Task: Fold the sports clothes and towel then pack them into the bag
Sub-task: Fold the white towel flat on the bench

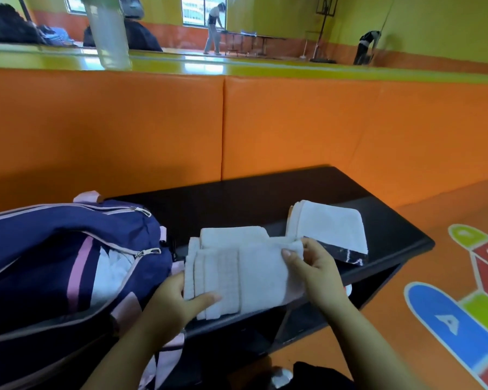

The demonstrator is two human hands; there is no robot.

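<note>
Towel [254,280] mid-fold at the front edge of the table [237,198]. Nearest, the towel's left edge is pinched between the thumb and fingers of the left hand [178,299], and its upper right corner is pinched by the right hand [319,274]. To the left, the bag [54,235] lies with its main zip open; something pale is seen inside, though what it is cannot be told. Just behind the towel a folded white piece [231,235] is seen; whether it belongs to the same towel cannot be told. Farther right, a folded white cloth [330,223] rests on a dark garment [347,256]. Folding is judged nearly done, with most of the packing left. Beyond, a padded wall [152,122] is shown.
</note>
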